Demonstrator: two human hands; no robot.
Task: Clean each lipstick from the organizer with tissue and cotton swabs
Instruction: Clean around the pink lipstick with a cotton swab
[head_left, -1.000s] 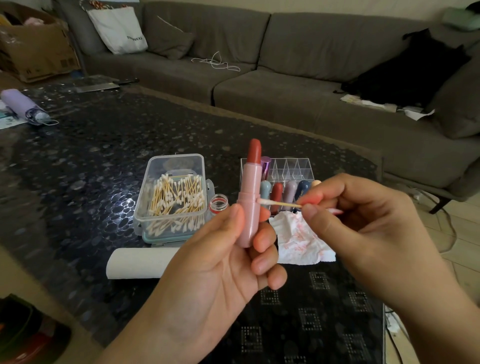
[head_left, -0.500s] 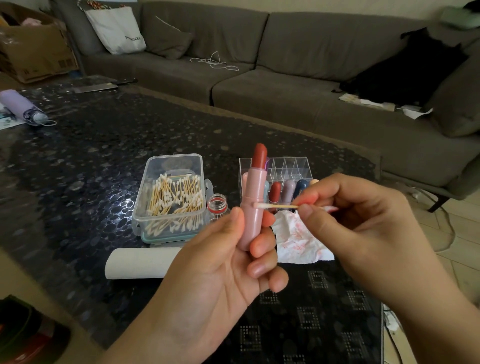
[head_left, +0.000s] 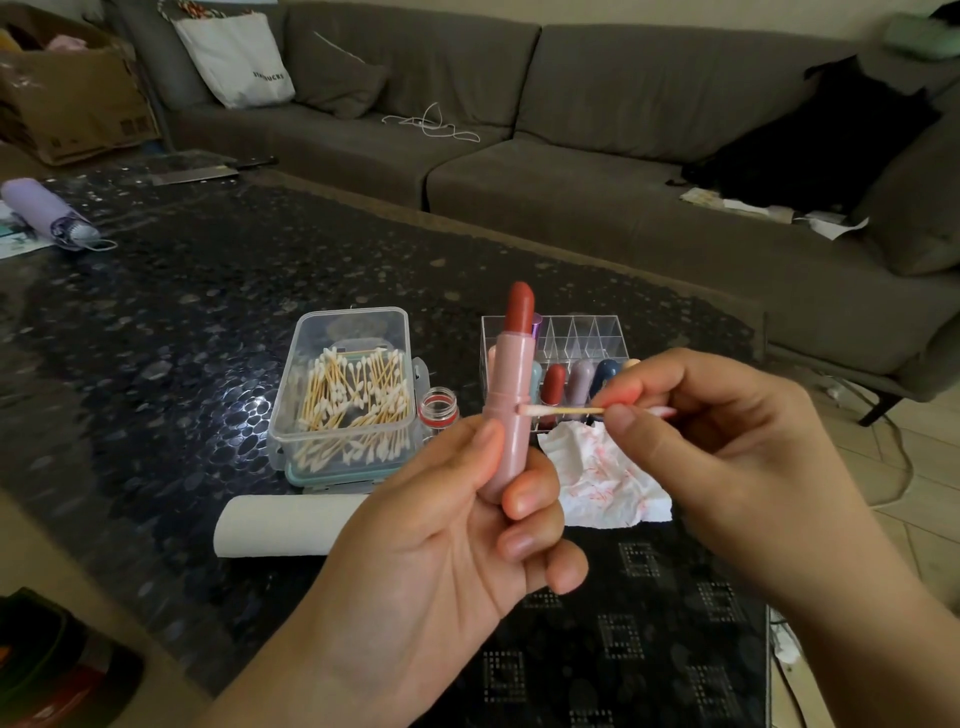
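Fingers (head_left: 519, 496) of our left hand (head_left: 441, 525) curl round an upright pink lipstick tube with its red bullet raised (head_left: 511, 395); our right hand (head_left: 727, 447) pinches a wooden cotton swab (head_left: 561, 410), tip touching the tube's collar. Behind, on the dark pebble-patterned glass counter (head_left: 182, 312), stand a clear acrylic organizer (head_left: 587, 338) and a clear box of swabs (head_left: 348, 395); a stained tissue (head_left: 597, 478) lies nearer. A white tote on the grey sofa (head_left: 623, 104) reads "STARBUCKS".
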